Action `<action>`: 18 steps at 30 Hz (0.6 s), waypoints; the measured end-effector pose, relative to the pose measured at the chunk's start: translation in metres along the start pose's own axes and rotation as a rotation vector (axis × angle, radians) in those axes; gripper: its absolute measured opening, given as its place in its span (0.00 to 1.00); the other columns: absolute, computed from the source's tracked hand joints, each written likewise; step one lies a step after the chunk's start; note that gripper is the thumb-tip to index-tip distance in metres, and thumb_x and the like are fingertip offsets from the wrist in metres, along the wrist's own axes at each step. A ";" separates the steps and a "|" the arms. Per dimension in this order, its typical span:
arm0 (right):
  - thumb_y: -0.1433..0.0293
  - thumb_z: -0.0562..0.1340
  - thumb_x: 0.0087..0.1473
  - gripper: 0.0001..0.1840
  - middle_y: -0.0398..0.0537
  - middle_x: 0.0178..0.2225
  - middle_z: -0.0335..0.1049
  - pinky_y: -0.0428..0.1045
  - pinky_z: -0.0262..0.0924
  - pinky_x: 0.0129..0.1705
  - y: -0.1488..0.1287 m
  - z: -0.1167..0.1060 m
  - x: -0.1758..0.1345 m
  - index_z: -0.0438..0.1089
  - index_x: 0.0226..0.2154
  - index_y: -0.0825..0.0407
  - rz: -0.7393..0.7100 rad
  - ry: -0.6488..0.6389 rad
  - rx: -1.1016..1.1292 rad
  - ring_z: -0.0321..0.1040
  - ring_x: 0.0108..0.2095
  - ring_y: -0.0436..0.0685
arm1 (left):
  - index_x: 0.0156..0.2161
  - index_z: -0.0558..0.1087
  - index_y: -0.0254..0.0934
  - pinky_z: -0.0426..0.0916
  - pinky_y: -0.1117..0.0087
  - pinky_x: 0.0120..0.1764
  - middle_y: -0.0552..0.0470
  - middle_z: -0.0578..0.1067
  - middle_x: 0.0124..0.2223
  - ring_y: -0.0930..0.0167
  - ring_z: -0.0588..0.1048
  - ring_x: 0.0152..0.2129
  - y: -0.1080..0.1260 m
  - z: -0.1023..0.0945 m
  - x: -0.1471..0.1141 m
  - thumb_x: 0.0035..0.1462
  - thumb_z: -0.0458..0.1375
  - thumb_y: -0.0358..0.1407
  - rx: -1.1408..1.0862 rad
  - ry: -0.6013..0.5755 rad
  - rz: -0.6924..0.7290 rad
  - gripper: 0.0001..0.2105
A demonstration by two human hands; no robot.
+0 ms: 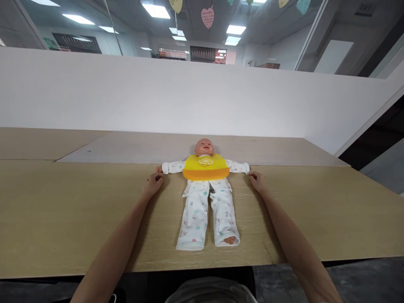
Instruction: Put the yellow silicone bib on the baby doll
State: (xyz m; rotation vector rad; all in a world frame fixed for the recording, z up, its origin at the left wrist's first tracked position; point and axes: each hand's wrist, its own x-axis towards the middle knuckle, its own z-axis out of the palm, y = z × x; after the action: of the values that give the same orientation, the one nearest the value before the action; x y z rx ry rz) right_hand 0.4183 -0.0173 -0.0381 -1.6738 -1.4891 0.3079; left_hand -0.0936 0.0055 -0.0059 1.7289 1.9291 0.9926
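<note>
A baby doll lies on its back on the table, head toward the wall and arms stretched out sideways. It wears white printed pyjamas and a yellow silicone bib with an orange pocket and a white citrus-slice print. My left hand has its fingers curled at the doll's hand on the left. On the other side, my right hand pinches at the doll's other hand, which is mostly covered by my fingers. One doll foot shows in a trouser cuff; the other is hidden.
The wooden table ends at a front edge close to my body. A grey board strip runs along the back, against a white partition wall. Above it is glass with paper hearts hanging.
</note>
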 end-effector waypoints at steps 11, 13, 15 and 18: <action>0.67 0.55 0.45 0.10 0.47 0.24 0.74 0.48 0.61 0.32 -0.006 0.000 0.000 0.72 0.27 0.51 -0.014 -0.005 -0.039 0.68 0.26 0.55 | 0.26 0.71 0.38 0.66 0.64 0.37 0.51 0.73 0.25 0.66 0.71 0.28 0.007 -0.001 -0.002 0.43 0.53 0.35 -0.062 0.028 0.018 0.06; 0.67 0.56 0.46 0.10 0.47 0.24 0.74 0.48 0.60 0.32 -0.007 0.000 -0.001 0.72 0.27 0.51 -0.017 -0.011 -0.052 0.69 0.27 0.55 | 0.26 0.71 0.37 0.65 0.66 0.36 0.51 0.72 0.24 0.67 0.70 0.27 0.006 0.000 -0.001 0.42 0.53 0.35 -0.071 0.037 0.017 0.06; 0.67 0.56 0.48 0.11 0.48 0.26 0.75 0.48 0.60 0.33 -0.006 -0.001 -0.002 0.72 0.29 0.51 -0.020 -0.018 -0.084 0.69 0.28 0.56 | 0.25 0.71 0.37 0.64 0.67 0.33 0.53 0.70 0.22 0.69 0.68 0.24 0.006 0.001 -0.001 0.42 0.53 0.34 -0.082 0.036 0.009 0.06; 0.67 0.54 0.52 0.13 0.52 0.31 0.76 0.50 0.61 0.36 -0.008 -0.001 -0.005 0.74 0.34 0.53 -0.075 0.007 -0.199 0.70 0.32 0.58 | 0.26 0.71 0.37 0.60 0.68 0.28 0.55 0.67 0.19 0.70 0.65 0.20 0.005 0.002 -0.001 0.44 0.53 0.37 -0.109 0.036 -0.001 0.07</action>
State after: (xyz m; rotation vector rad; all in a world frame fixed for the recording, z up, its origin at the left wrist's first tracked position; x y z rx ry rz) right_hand 0.4115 -0.0228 -0.0335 -1.7657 -1.6162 0.1161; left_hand -0.0885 0.0052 -0.0039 1.6605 1.8601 1.1145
